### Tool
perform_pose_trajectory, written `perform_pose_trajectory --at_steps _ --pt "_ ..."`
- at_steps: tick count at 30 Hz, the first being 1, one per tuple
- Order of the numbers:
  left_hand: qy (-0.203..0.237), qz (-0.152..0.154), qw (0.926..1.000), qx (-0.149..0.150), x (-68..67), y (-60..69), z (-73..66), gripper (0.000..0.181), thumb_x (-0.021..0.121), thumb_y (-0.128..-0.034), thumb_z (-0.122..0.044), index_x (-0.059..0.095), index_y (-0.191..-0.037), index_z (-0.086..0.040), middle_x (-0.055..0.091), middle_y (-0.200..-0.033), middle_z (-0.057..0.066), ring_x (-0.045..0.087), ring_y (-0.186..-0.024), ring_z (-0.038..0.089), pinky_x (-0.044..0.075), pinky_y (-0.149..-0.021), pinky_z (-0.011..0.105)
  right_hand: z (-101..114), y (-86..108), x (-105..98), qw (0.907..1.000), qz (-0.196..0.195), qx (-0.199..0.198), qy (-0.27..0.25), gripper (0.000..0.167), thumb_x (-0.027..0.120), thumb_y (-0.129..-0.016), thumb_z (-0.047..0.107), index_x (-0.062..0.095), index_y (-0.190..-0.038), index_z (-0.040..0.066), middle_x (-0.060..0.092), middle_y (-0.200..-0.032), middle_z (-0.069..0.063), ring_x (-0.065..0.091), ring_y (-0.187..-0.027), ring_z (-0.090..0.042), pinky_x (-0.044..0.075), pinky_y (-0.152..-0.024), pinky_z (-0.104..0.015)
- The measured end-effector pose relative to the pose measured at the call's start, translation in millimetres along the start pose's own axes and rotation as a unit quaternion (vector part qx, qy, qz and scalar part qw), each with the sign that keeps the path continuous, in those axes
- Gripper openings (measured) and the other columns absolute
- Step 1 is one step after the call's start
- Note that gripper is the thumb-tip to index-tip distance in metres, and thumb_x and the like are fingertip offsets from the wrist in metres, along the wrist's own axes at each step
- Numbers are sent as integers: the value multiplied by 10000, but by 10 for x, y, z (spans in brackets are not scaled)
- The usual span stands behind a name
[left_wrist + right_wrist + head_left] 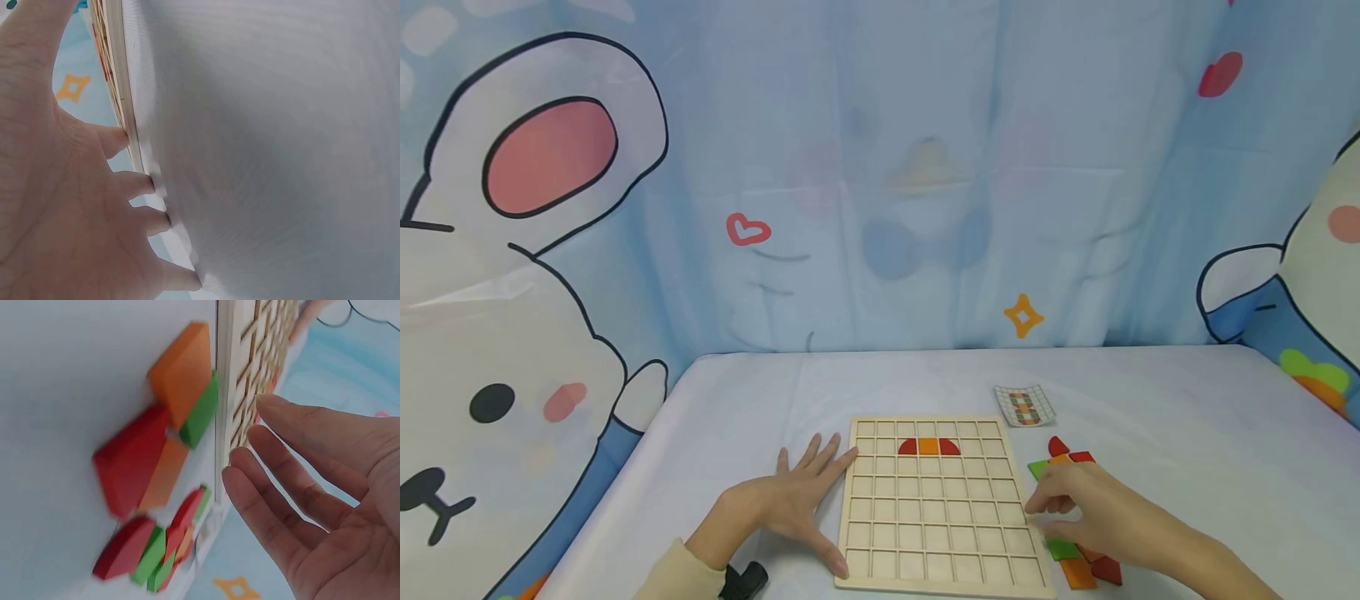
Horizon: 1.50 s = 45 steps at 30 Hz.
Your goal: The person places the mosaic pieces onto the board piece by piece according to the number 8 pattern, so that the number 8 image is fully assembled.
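On a white-covered table (1187, 450), we find a pale wooden grid board (930, 510) lying flat before a person. Three pieces sit in its second row from the far edge: an orange square (928, 447) flanked by two rounded red pieces (908, 447). Near the board's far right corner, we notice a small card (1025, 407) printed with a coloured pattern.

The left hand (793, 500) is spread wide and grips nothing; its index fingertip and thumb touch the board's left edge. The right hand (1082, 510) is loosely bent beside the board's right edge, and we see nothing held between thumb and fingers. Around and partly beneath it lie loose red, orange and green pieces (1078, 573), some so crowded that we cannot tell whether they overlap or merely touch.

We judge that crowding to be the main risk: fingers closing on one piece could drag its neighbours along or pick up the wrong shape. The right hand hides part of the group, so a low sweep could scatter pieces. Uneven pressure from the left hand might also slide the board and jog the three placed pieces out of line.
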State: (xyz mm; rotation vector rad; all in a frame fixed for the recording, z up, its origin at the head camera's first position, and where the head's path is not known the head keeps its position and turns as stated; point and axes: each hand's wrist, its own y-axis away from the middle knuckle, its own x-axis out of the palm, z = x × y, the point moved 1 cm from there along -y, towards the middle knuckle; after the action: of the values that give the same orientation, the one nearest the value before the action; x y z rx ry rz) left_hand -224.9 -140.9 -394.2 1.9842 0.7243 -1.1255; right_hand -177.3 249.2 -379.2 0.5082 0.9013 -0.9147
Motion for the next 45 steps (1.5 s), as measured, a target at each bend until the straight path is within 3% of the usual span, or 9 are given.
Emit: perform_pose_trajectory --at_steps 7,16,21,30,35,38,45 --pt "-55 -28 10000 -25 -5 10 -25 1355 929 -716 -577 78 -1699 -198 -23 -1750 185 -63 -1600 418 -12 -1167 782 -150 101 -72 9983 62 568 147 147 870 -850 112 819 -979 160 643 -927 108 551 -810 -39 556 -735 -213" --pt "-43 -3 10000 -3 3 2 -20 1357 931 -719 -568 72 -1699 -191 -29 -1749 187 -71 -1598 421 -15 -1163 787 -250 189 -20 9990 270 329 -137 198 886 -824 75 817 -999 135 660 -964 96 573 -798 -16 590 -758 -228" --pt "-66 12 10000 -11 6 -3 -18 1358 930 -719 -571 69 -1699 -195 -31 -1750 183 -71 -1599 417 -11 -1164 786 -227 215 2 9985 314 447 -105 223 902 -811 101 818 -1013 145 643 -951 110 558 -797 -9 569 -754 -202" --pt "-133 52 9998 -133 2 -10 -29 1352 917 -720 -597 74 -1701 -204 -22 -1755 163 -61 -1605 394 3 -1177 773 -122 231 78 9966 435 679 140 269 919 -784 110 823 -1024 184 609 -984 99 564 -870 -102 616 -835 -373" --pt "-82 75 9998 -135 -1 -13 -27 1352 919 -724 -585 65 -1701 -205 -27 -1754 165 -70 -1603 401 -2 -1174 775 -89 241 121 9939 487 977 -172 296 919 -783 115 827 -1057 180 603 -1045 62 565 -940 -187 615 -843 -358" --pt "-74 78 9999 -129 -1 -12 -24 1353 921 -724 -581 63 -1701 -204 -28 -1754 165 -73 -1601 404 -4 -1173 777 -85 233 124 9944 428 950 -185 268 904 -810 141 824 -1062 185 603 -1049 64 567 -963 -207 609 -841 -341" --pt "-100 80 9999 -112 3 -13 -19 1353 922 -724 -579 61 -1700 -211 -26 -1755 163 -69 -1602 406 -3 -1169 783 -103 151 131 9980 253 579 -70 202 869 -847 97 809 -1035 137 637 -962 120 542 -833 -60 581 -773 -259"
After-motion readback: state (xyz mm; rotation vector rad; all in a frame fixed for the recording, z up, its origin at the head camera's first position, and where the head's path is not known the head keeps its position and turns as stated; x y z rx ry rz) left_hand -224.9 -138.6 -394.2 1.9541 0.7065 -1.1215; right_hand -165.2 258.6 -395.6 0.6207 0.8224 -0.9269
